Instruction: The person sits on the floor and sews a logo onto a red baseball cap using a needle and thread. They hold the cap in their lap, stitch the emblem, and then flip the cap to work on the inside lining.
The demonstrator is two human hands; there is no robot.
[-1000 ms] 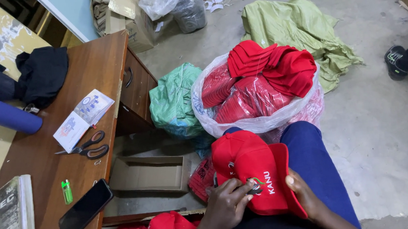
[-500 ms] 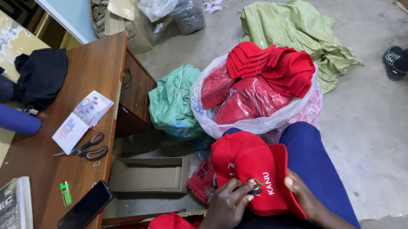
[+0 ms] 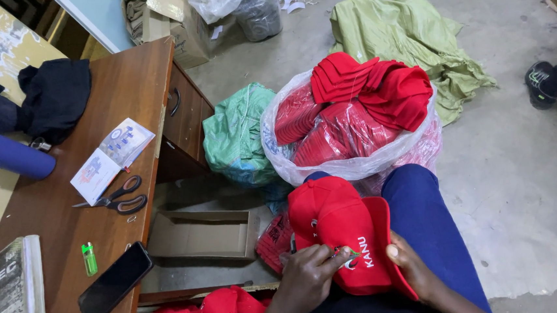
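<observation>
Worktop [image 3: 123, 89]: wooden, left of frame; carries scissors [image 3: 115, 197], phone [image 3: 114, 283].
Bag of caps [image 3: 354, 122]: clear plastic, centre.
Red cap [image 3: 346, 233]: lower centre, on lap.
Left hand [image 3: 310, 278]: fingers pinched at the cap's front.
Right hand [image 3: 410, 268]: grips the cap's right edge.

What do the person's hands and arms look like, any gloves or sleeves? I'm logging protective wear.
Both are bare: the left hand and right hand wear no gloves, and no rings show on the fingers. The forearms in view carry no sleeves, watch or bands. Blue trousers cover the leg.
</observation>
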